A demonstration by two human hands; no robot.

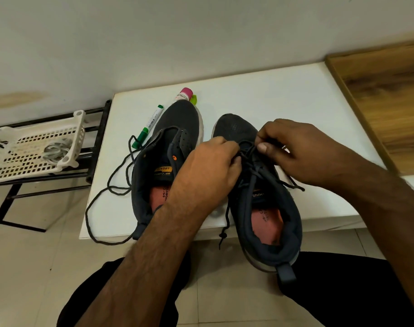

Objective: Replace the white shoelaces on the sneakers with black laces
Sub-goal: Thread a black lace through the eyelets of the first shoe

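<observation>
Head view is showing the right-hand sneaker (260, 197) lying in the lower right of centre, heel toward the person and toe pointing up the frame, while the left hand (208, 171) and right hand (295, 149) are both pinching its black lace (253, 175) at the lower eyelets, so lacing is looking only partly done. Farther up and left, the other sneaker (163, 161) is lying parallel on the white table (272, 102), unlaced, a second black lace (102, 197) trailing beside it; the white laces (56, 151) are seemingly sitting in the basket (34, 154) at far left.

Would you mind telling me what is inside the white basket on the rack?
The basket holds a bundle of pale laces. What else lies under them cannot be made out.
</observation>
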